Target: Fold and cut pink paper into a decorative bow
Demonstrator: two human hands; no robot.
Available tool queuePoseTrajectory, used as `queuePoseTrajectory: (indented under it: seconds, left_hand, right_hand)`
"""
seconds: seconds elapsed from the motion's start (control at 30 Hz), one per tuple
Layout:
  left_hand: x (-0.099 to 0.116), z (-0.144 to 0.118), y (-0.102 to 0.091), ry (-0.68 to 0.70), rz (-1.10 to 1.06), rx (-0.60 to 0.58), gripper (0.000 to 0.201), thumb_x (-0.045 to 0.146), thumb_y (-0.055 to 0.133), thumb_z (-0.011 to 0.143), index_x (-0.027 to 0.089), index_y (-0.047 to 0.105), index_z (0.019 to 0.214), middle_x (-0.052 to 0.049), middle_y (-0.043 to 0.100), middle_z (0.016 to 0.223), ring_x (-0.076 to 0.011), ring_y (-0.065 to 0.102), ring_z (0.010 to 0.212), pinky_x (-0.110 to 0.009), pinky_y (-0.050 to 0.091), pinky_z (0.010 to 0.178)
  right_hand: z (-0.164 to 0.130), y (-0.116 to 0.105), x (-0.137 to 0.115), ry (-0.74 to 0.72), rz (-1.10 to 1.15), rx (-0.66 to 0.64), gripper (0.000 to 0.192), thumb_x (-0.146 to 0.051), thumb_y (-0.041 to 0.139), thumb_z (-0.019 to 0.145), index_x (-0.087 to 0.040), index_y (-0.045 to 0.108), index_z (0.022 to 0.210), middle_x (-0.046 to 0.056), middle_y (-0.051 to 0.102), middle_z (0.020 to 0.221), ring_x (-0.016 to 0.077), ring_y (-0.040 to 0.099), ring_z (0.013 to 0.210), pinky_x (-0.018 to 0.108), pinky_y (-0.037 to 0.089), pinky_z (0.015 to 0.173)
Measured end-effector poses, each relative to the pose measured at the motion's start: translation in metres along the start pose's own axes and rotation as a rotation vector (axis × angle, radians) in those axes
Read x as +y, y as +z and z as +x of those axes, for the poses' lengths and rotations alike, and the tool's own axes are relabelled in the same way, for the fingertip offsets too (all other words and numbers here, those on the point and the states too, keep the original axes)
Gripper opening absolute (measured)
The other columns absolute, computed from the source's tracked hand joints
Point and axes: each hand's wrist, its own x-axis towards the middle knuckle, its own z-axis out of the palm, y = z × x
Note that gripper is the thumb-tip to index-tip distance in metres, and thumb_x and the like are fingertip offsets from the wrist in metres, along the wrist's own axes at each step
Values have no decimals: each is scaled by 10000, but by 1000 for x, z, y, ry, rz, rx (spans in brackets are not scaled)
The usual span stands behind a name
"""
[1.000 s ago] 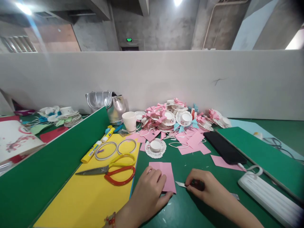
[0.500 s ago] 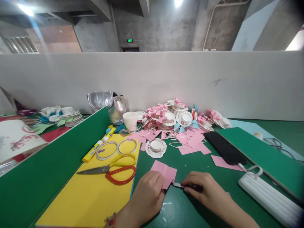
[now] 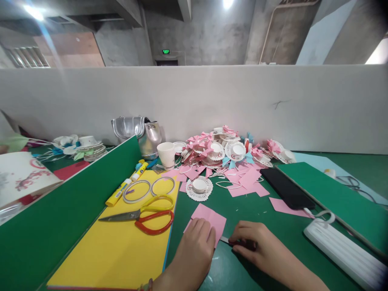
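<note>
My left hand (image 3: 194,248) presses flat on the near part of a folded pink paper square (image 3: 212,217) lying on the green table (image 3: 242,210). My right hand (image 3: 253,244) is closed around a small knife (image 3: 224,240), whose thin blade tip touches the paper's right edge. The two hands sit close together at the table's near edge. Just beyond the paper lies a white doily with a small cup (image 3: 199,188).
Yellow card (image 3: 121,250) with red-and-yellow scissors (image 3: 145,214), two tape rings (image 3: 148,188) and a glue stick (image 3: 118,193) lies left. A heap of pink and white paper pieces (image 3: 224,151), a paper cup (image 3: 166,154), a phone (image 3: 286,188) and a white power bank (image 3: 342,246) surround the hands.
The pink paper has turned from square-on to an angle under my left hand. My right hand has slid left, bringing the blade against the paper's edge.
</note>
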Motion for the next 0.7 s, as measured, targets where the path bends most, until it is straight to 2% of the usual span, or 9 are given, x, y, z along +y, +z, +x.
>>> queuePoseTrajectory:
  seconds: [0.1, 0.3, 0.4, 0.53, 0.7]
  left_hand:
    - [1, -1, 0, 41, -3, 30, 154, 58, 396, 819, 146, 496, 742, -50, 509, 697, -188, 488, 659, -303, 422, 581]
    - [4, -2, -1, 50, 62, -6, 174, 30, 398, 782, 138, 510, 706, -62, 535, 671, -189, 503, 616, -300, 435, 537]
    - [6, -3, 2, 60, 78, -6, 153, 47, 405, 760, 122, 538, 771, -76, 557, 685, -209, 525, 629, -330, 462, 560]
    - [9, -6, 8, 92, 107, 107, 230, 27, 370, 754, 77, 537, 905, -124, 591, 765, -237, 563, 722, -368, 479, 657]
    - [10, -7, 12, 96, 116, 184, 262, -1, 312, 779, 66, 535, 898, -127, 592, 715, -237, 577, 728, -370, 486, 656]
  right_hand:
    - [0, 1, 0, 8, -19, 6, 167, -133, 520, 738, -225, 658, 758, 2, 620, 735, 130, 544, 621, 210, 391, 551]
    - [-2, 2, 0, 21, -56, 11, 179, -145, 490, 758, -229, 647, 778, 8, 623, 758, 141, 564, 652, 214, 398, 563]
    - [-1, 4, 0, 9, -97, 25, 186, -147, 474, 768, -229, 640, 783, 14, 619, 769, 149, 577, 679, 219, 408, 584]
    - [0, 9, -1, -10, -196, 58, 188, -160, 459, 787, -225, 635, 782, 22, 611, 769, 153, 578, 673, 228, 413, 579]
    - [-1, 13, -2, -35, -240, 73, 190, -157, 456, 795, -224, 633, 790, 29, 603, 779, 152, 574, 674, 222, 419, 580]
